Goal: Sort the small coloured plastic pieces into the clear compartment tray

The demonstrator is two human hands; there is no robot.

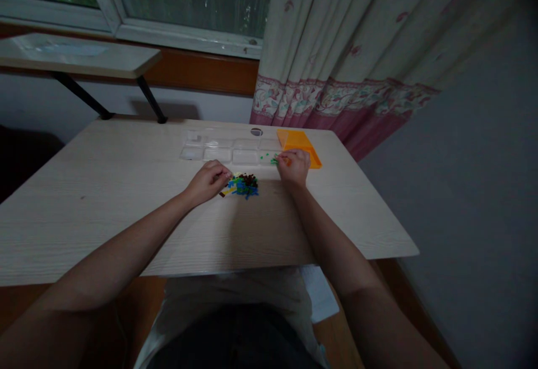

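A heap of small coloured pieces [246, 186], in blue, green, yellow and dark brown, lies on the table. My left hand [209, 182] rests at the heap's left edge, its fingers curled together; whatever they may hold is too small to name. Behind the heap stands a clear plastic compartment tray [218, 155]. Several small green pieces [268, 157] lie in its front right compartment. My right hand [296, 166] is at that compartment with fingertips pinched beside the green pieces; I cannot make out what is between them. An orange tray [300, 140] sits partly behind my right hand.
The pale wooden table [126, 212] has its front edge just before my lap. A raised shelf [96, 58] on black legs stands at the back left. A dark round object [256, 132] is by the tray's back edge. A curtain [302, 89] hangs behind the table.
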